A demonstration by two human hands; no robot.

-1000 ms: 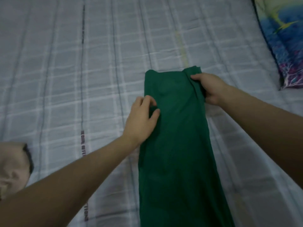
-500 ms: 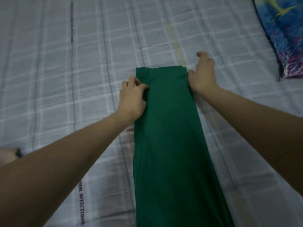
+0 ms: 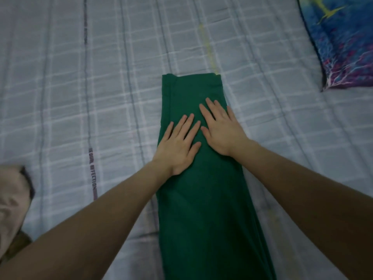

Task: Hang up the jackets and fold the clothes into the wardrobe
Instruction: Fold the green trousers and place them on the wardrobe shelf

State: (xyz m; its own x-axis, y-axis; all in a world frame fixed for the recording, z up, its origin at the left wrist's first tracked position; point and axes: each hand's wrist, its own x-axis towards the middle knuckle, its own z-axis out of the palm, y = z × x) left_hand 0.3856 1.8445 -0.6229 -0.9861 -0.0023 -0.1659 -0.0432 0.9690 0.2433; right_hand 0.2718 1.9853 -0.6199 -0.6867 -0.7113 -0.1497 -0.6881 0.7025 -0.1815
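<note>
A dark green garment [image 3: 203, 199] lies folded into a long narrow strip on the bed, running from the middle of the view down to the bottom edge. My left hand [image 3: 178, 144] lies flat on its upper part, fingers straight and spread. Beside it my right hand [image 3: 221, 128] presses flat on the same cloth, fingers straight, a little farther up. The garment's far end [image 3: 191, 77] is squared off. Its near end runs out of view.
The bed is covered with a grey-blue checked sheet [image 3: 101, 98] with a line of printed text. A blue and purple patterned pillow [image 3: 343, 43] lies at the upper right. A beige and olive piece of clothing [image 3: 12, 211] sits at the left edge.
Both hands let go of the garment's top corners and moved down onto the cloth, where they now lie flat. The top edge now lies straight on the bed.
</note>
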